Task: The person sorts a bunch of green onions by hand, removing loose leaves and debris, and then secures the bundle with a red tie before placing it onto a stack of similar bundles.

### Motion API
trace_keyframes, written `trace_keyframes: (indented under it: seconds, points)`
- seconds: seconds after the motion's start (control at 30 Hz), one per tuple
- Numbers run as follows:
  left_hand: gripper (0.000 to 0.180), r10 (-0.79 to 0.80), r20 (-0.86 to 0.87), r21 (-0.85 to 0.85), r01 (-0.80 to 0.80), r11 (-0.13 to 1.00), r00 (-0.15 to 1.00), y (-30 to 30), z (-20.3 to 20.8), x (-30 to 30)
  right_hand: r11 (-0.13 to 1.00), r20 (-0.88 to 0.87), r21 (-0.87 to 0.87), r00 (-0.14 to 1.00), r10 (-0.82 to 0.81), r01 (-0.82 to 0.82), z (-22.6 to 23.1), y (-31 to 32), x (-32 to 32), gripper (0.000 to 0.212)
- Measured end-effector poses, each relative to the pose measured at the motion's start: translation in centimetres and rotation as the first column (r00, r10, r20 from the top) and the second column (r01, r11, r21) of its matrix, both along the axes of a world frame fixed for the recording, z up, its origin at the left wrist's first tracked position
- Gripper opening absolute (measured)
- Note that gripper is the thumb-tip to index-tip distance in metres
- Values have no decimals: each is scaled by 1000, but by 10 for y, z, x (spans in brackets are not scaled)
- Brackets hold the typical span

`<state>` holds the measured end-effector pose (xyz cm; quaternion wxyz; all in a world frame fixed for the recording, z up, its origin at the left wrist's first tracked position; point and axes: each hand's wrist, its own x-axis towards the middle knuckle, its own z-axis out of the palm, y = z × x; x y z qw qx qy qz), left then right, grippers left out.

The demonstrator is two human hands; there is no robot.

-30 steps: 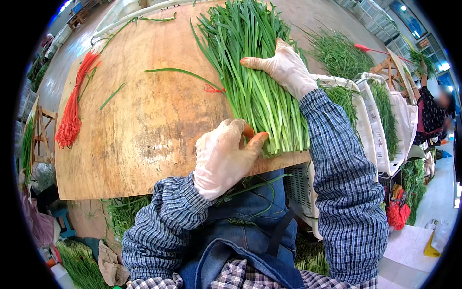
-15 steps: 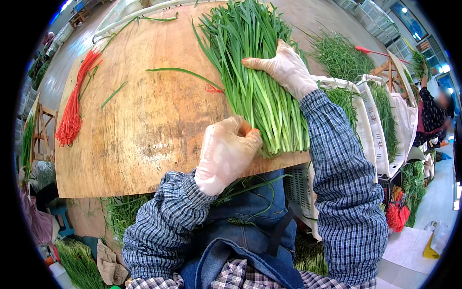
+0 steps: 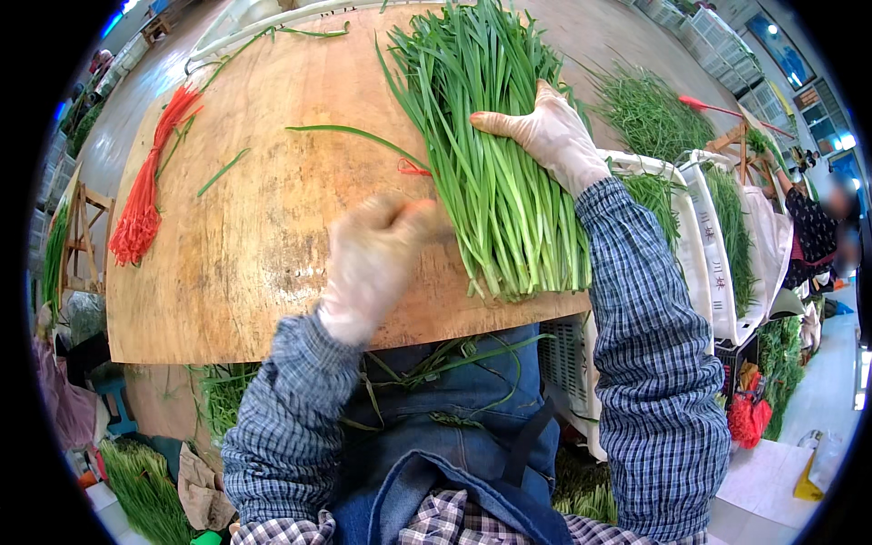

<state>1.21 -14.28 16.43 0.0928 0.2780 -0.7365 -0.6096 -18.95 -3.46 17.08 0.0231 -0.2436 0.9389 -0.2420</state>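
Note:
A thick bundle of garlic chives [image 3: 495, 154] lies on the wooden board [image 3: 245, 282], leaves away from me and pale stems towards me. My right hand [image 3: 545, 136], in a pale thin glove, grips the bundle's right side with the thumb across the top. To the left of the stems, apart from them, is my gloved left hand [image 3: 372, 259], its fingers curled but smeared by motion; whether it holds anything does not show. A bit of red tie [image 3: 413, 167] pokes out at the bundle's left edge, beside a loose chive leaf [image 3: 350, 133].
A bunch of red ties [image 3: 145, 195] lies on the board's left. White crates [image 3: 718, 245] with greens stand at the right, a heap of greens [image 3: 649, 109] beyond them. A co-worker [image 3: 813, 222] is at the far right. Leaf scraps [image 3: 445, 368] lie across my lap.
My left hand has moved off the stem ends, left and a little up. The right hand keeps its hold on the bundle. The whole view has shifted slightly.

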Motion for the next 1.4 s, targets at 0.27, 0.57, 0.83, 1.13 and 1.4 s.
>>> trace_keyframes:
  seconds: [0.27, 0.57, 0.83, 1.13, 1.4]
  points:
    - [68, -60, -202, -303, -4, 953, 978, -6, -35, -40, 999, -8, -38, 1000, -22, 22, -11, 3, -3, 110]
    - [80, -115, -297, -478, -44, 877, 948, 58, -63, -83, 992, 110, -125, 994, 4, 10, -12, 6, -1, 108]
    - [83, -174, -295, -428, 32, 903, 940, 38, -53, -78, 997, -38, -63, 998, -43, 40, 10, 10, -2, 123]
    - [79, -198, -214, -518, 61, 853, 957, 43, -61, -89, 999, 100, 50, 995, -19, 14, 18, -1, 23, 130]
    - [37, -92, -392, 390, 255, 885, 916, -43, -27, -48, 981, -59, 192, 998, -22, 33, -1, -3, 25, 126]
